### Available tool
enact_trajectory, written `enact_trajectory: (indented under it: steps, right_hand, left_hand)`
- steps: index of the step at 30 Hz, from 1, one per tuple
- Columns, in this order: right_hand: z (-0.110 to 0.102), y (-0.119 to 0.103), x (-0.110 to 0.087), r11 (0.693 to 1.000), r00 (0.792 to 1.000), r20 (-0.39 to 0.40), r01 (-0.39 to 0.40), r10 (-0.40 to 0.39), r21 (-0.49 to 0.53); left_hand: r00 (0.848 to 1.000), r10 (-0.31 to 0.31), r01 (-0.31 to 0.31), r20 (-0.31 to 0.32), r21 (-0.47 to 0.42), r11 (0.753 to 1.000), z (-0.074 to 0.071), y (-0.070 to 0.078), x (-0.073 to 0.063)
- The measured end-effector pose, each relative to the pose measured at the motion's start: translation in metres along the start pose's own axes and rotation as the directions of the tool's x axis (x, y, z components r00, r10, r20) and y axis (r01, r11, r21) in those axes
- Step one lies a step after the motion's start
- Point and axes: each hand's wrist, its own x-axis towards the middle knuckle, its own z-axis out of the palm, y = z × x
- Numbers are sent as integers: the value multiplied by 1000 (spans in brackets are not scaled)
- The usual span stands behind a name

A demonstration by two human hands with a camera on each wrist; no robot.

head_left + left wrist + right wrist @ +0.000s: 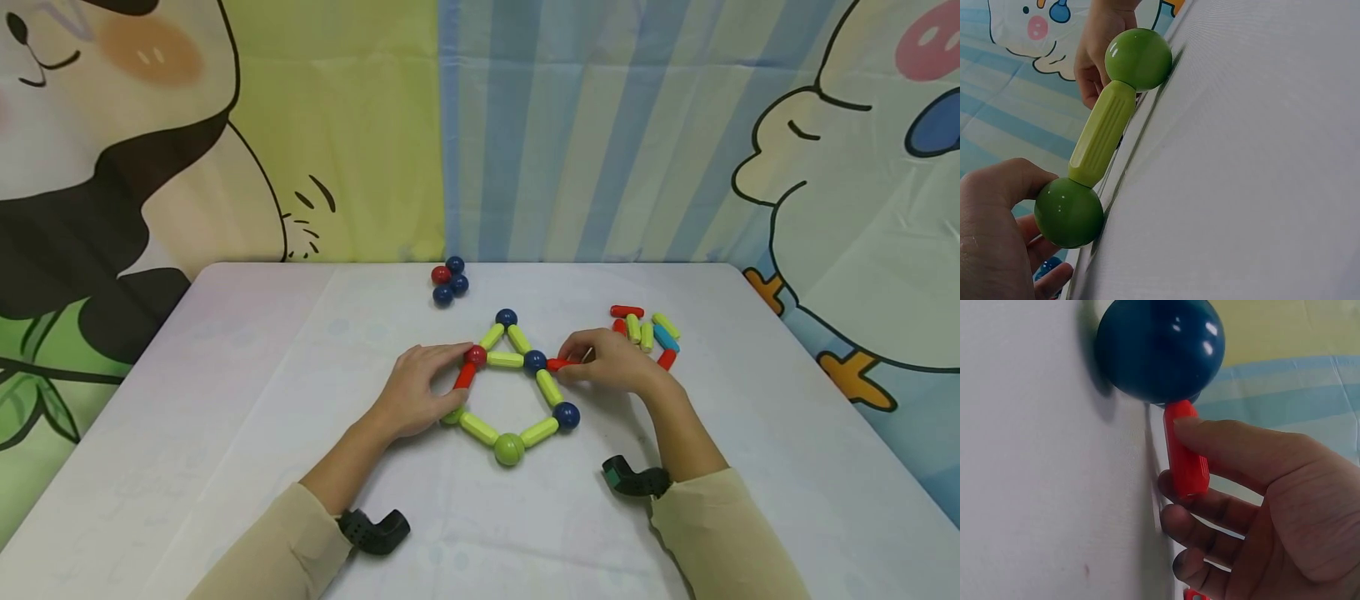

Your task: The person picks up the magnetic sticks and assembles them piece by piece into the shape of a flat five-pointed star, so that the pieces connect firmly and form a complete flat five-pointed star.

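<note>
A frame of plastic balls and ribbed rods lies flat: a pentagon with a triangle on its far side, mostly yellow-green rods. My left hand holds its left side, fingertips at the red ball and thumb at a green ball. A red rod joins those two. My right hand pinches another red rod between thumb and fingers. That rod's end meets the blue ball at the pentagon's right corner. More blue balls and a green ball form other corners.
Several loose balls, blue and one red, sit together at the back of the white table. Beyond my right hand lie several loose rods in red, yellow-green and blue. A cartoon-printed cloth hangs behind.
</note>
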Motion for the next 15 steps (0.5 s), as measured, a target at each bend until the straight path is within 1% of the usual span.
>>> enact_trajectory:
  steps: [8, 12, 15]
  right_hand:
    - [-6, 6, -3, 1000, 1000, 15, 5, -5, 1]
    - [-16, 9, -10, 1000, 1000, -12, 7, -7, -2]
    - [-24, 11, -17, 1000, 999, -44, -14, 14, -9]
  left_hand:
    - [1000, 1, -1, 4, 3, 1000, 0, 0, 0]
    - [1000, -3, 3, 7, 6, 1000, 0, 1, 0]
    - [1000, -5, 5, 9, 2, 1000, -1, 1, 0]
